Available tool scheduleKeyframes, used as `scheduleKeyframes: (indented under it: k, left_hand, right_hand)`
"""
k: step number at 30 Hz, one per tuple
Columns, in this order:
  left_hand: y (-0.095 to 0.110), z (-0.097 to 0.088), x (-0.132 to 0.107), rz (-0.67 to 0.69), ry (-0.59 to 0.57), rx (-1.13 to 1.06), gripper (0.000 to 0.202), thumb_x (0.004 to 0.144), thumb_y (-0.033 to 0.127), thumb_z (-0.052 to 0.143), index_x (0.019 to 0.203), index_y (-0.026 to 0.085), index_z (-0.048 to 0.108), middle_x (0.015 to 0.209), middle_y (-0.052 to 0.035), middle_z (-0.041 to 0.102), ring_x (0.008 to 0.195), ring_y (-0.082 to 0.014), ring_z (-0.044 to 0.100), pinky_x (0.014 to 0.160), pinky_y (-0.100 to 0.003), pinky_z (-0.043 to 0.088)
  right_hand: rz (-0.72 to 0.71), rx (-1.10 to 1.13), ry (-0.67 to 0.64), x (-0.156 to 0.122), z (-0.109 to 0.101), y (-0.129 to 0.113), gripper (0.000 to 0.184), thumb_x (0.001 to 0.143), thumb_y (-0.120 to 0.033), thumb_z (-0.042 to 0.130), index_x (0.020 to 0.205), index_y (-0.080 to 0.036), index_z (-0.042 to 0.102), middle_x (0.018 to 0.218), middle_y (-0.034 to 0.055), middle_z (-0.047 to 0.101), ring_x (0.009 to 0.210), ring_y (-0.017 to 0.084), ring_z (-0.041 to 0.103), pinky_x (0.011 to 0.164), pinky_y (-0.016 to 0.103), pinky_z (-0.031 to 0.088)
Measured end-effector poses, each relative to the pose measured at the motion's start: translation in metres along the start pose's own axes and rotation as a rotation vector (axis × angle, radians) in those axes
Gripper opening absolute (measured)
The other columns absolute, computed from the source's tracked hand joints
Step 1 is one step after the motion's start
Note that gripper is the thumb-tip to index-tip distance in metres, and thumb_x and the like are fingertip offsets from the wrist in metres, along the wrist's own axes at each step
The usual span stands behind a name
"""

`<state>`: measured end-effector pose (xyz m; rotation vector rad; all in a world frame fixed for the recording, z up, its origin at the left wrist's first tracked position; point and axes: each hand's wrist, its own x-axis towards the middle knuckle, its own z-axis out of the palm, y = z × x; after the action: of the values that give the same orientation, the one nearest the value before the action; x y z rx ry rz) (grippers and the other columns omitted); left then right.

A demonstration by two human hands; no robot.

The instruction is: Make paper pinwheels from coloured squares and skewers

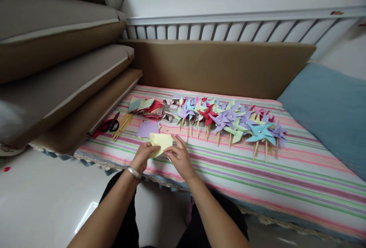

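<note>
Both my hands hold a pale yellow paper square (160, 141) just above the striped cloth (257, 172). My left hand (143, 156), with a silver bangle on its wrist, pinches the sheet's lower left edge. My right hand (180, 156) pinches its right side with thumb and fingertips. A lilac paper sheet (147, 128) lies flat just behind the yellow one. Further back sits a stack of coloured paper squares (147, 107), red ones among them.
A long row of finished paper pinwheels (228, 120) on wooden sticks lies across the cloth to the right. Loose wooden sticks (122, 125) and red-handled scissors (110, 125) lie at the left. Stacked brown cushions (57, 72) rise on the left; a blue mattress (328, 111) is at right.
</note>
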<state>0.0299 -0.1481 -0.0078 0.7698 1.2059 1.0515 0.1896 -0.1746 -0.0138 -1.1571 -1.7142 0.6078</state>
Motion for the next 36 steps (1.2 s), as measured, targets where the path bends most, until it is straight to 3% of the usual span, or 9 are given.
scheduleKeyframes:
  k: [10, 36]
  left_hand:
    - [-0.007, 0.012, -0.004, 0.001, -0.046, 0.080, 0.021, 0.048, 0.022, 0.074, 0.063, 0.009, 0.068, 0.057, -0.0060, 0.066, 0.050, -0.0143, 0.056, 0.052, -0.024, 0.039]
    - [0.004, 0.010, -0.009, -0.084, -0.239, 0.119, 0.033, 0.047, 0.029, 0.080, 0.072, 0.010, 0.071, 0.069, -0.0085, 0.069, 0.056, -0.0152, 0.058, 0.058, -0.025, 0.040]
  right_hand:
    - [0.120, -0.049, 0.056, -0.001, 0.006, 0.009, 0.005, 0.070, -0.018, 0.064, 0.069, -0.021, 0.067, 0.135, 0.0076, 0.045, 0.130, 0.026, 0.029, 0.104, 0.045, 0.025]
    - [0.239, -0.032, 0.053, 0.000, 0.007, 0.010, 0.009, 0.064, -0.013, 0.063, 0.063, -0.021, 0.065, 0.126, 0.0072, 0.053, 0.125, 0.027, 0.035, 0.102, 0.046, 0.027]
